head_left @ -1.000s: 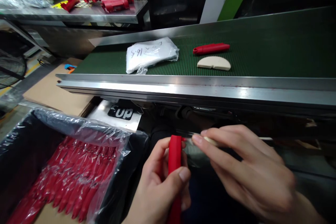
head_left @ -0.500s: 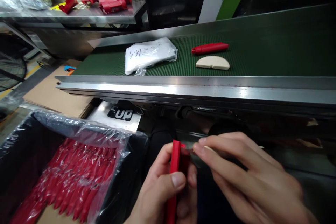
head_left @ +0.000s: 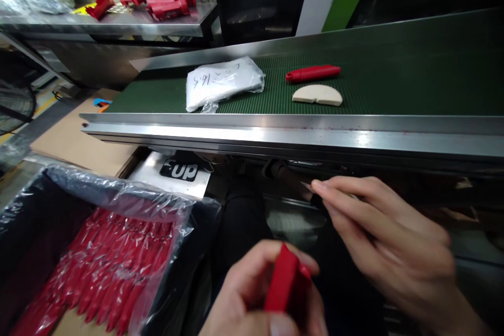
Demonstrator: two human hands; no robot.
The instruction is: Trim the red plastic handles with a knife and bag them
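Note:
My left hand [head_left: 260, 294] is wrapped round a red plastic part [head_left: 284, 281], whose squared end points up toward me at the bottom of the view. Fingers pinched together, my right hand [head_left: 378, 226] holds a thin, blade-like tool [head_left: 307, 186]; only its narrow tip shows past the fingertips, and the rest is hidden in the hand. The tool's tip is apart from the red part, up and to its right. On the green conveyor belt beyond lie another red part [head_left: 313, 73] and a cream half-round piece [head_left: 317, 95].
A plastic-lined dark bin [head_left: 205, 220] at lower left holds rows of red parts [head_left: 114, 268]. A white plastic packet [head_left: 224, 81] lies on the belt, behind its metal rail [head_left: 275, 134]. More red pieces [head_left: 169, 8] sit on a metal shelf [head_left: 157, 26] at upper left.
My right hand has drawn up and right, away from the red part. My left hand has lowered and turned the red part so its end faces me more.

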